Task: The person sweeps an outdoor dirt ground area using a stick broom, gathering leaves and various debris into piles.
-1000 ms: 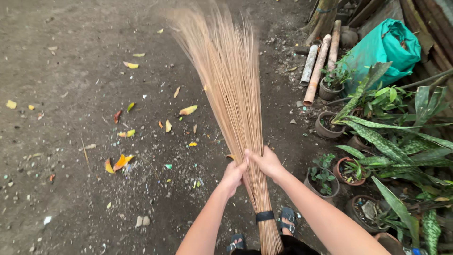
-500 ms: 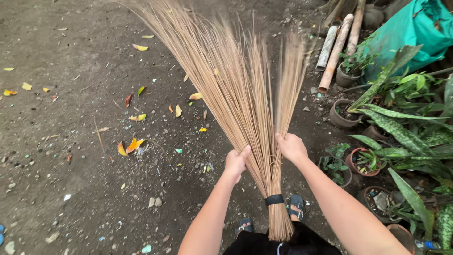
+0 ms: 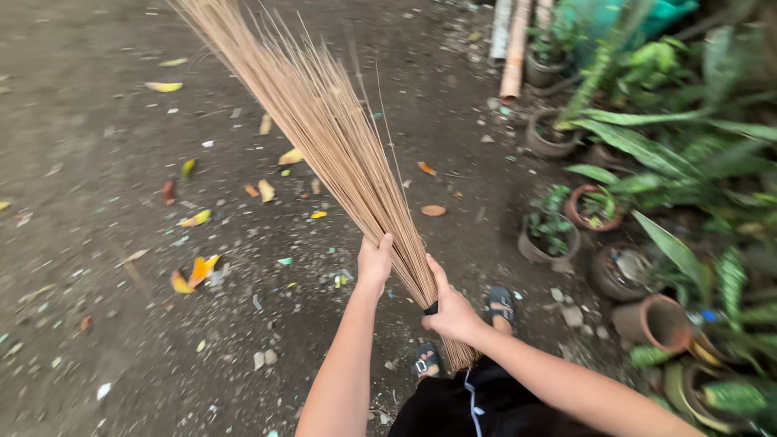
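I hold a stick broom [image 3: 324,129] of thin tan ribs, bound by a black band near its base. Its bristles slant up and to the left over the dirt ground. My left hand [image 3: 375,263] grips the bundle above the band. Lower down, at the band, my right hand [image 3: 450,311] is closed around the base of the bundle. Below my hands show my feet in dark sandals [image 3: 503,306] and my black clothing.
Yellow and orange fallen leaves [image 3: 194,269] and small litter lie scattered on the dirt. Potted plants [image 3: 550,235] and clay pots [image 3: 655,322] line the right side. Pipes [image 3: 515,48] and a green sack [image 3: 647,12] lie at the top right.
The split bristles have come back together into one bundle. My right hand has slid down to the black band, and the broom now tilts further left. The view has shifted right.
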